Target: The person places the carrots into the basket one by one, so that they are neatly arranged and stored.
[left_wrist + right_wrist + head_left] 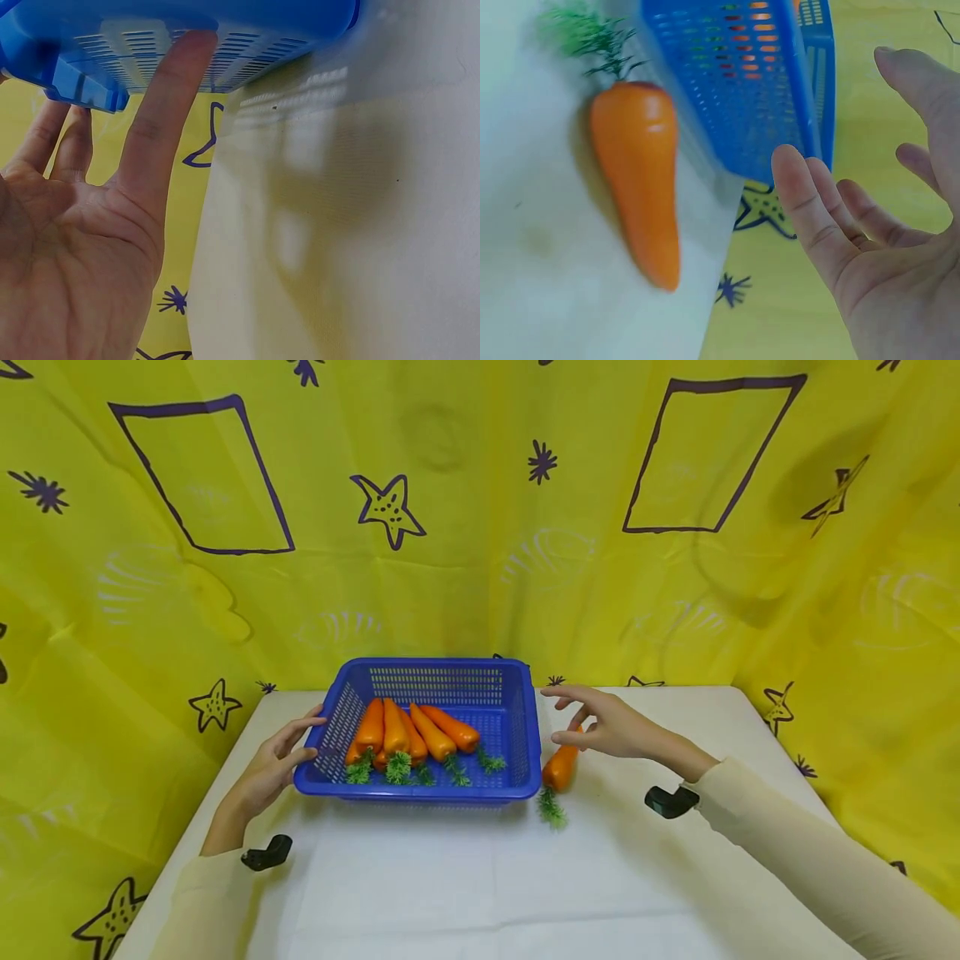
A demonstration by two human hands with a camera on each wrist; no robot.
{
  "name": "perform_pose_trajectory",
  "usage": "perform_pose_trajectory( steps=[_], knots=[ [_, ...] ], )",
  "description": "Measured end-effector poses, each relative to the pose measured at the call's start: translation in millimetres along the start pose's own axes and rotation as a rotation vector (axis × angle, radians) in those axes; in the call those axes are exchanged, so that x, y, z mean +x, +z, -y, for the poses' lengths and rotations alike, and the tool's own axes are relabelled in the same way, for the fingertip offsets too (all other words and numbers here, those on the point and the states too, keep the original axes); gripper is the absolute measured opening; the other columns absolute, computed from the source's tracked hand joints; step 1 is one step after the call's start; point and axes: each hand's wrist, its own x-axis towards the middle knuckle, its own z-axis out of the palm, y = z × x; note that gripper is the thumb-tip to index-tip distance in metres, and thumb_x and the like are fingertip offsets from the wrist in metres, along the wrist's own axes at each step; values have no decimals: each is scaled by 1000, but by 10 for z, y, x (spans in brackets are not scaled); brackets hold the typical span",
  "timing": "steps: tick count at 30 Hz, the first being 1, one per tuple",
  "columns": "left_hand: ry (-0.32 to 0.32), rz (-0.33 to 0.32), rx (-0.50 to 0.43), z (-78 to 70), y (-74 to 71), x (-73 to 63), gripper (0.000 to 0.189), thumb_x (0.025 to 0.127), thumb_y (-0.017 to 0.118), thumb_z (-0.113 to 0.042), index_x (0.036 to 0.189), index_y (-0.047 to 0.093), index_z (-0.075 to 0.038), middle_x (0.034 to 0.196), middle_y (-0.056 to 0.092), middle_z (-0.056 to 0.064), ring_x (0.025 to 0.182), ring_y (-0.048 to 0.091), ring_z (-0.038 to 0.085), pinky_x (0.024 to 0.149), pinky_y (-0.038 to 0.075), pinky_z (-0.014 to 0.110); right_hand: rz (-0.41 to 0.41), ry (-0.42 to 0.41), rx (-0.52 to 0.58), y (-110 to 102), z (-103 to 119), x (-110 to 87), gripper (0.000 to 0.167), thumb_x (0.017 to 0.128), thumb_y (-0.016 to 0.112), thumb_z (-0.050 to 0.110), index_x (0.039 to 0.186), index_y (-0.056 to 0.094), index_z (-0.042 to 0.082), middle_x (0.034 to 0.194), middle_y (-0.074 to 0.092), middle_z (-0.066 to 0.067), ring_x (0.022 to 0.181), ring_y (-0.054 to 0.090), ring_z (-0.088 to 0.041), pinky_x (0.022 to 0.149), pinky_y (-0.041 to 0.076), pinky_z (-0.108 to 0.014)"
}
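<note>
A blue plastic basket with slotted walls stands on the white table. Inside it lie several orange carrots with green leafy tops. At the basket's left rim is my left hand, its fingertips and extended thumb touching the side, the palm away from it. My right hand hovers off the basket's right side, fingers spread and slightly bent, holding nothing. Below this hand one loose carrot lies on the table beside the basket, leafy end toward me; in the head view the hand partly covers its tip.
The white table stretches in front of the basket. A yellow curtain with dark star drawings hangs close behind the table and along both sides. Dark wrist cameras sit on both sleeves.
</note>
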Motion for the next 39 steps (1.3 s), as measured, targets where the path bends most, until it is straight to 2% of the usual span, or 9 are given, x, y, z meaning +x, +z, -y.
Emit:
perform_pose_trajectory(
  steps=[7,15,19,22,25,28,34,36,39],
  knots=[
    [-2,-4,8,37,-35,12,50,108,53,-13,155,39,-6,173,11,-4,131,43,-2,91,59,33,-21,27,34,-25,-138,-218,68,93,78,22,153,46,15,134,59,-21,88,70,-21,69,63,-36],
    [15,12,-4,42,-37,34,52,107,54,-9,156,37,-4,173,9,0,139,37,3,92,59,34,-45,31,67,43,-242,-288,65,93,78,21,151,48,13,133,58,-24,89,70,-25,67,63,-46],
    [11,7,11,32,-33,34,52,107,54,-9,155,37,-5,173,10,0,151,29,21,93,58,32,-67,60,80,120,-296,-304,63,94,77,20,150,49,11,135,56,-29,89,68,-23,66,63,-48],
    [8,4,22,18,-25,29,51,107,54,-9,155,38,-5,173,9,0,155,14,39,95,57,29,-96,102,80,195,-342,-314,61,94,77,20,147,51,8,135,54,-32,87,68,-23,65,63,-49],
    [5,7,20,10,-18,21,51,107,53,-8,155,38,-6,174,7,1,154,5,45,95,56,28,-123,148,80,270,-398,-316,58,94,77,22,145,52,8,133,52,-33,85,67,-24,65,63,-47],
    [5,8,14,15,-14,11,50,107,52,-8,155,38,-6,174,6,2,155,9,42,94,57,29,-140,195,92,349,-451,-309,57,94,76,22,144,53,7,133,51,-34,85,69,-27,64,63,-44],
    [21,15,4,23,-12,16,49,108,52,-8,155,38,-6,174,6,4,150,26,23,93,58,31,-180,270,102,487,-521,-244,57,94,76,25,141,53,2,132,51,-34,87,70,-33,62,63,-42],
    [20,14,6,22,-9,23,49,108,51,-8,155,38,-6,174,6,4,150,25,23,93,58,30,-199,290,86,527,-537,-216,56,94,76,26,140,53,2,131,51,-35,88,70,-34,61,62,-39],
    [17,10,8,16,-3,33,49,108,52,-8,155,38,-5,174,5,5,154,18,33,93,58,29,-223,313,45,588,-562,-172,55,94,77,29,136,55,2,127,52,-35,85,68,-32,60,59,-34]
  ],
)
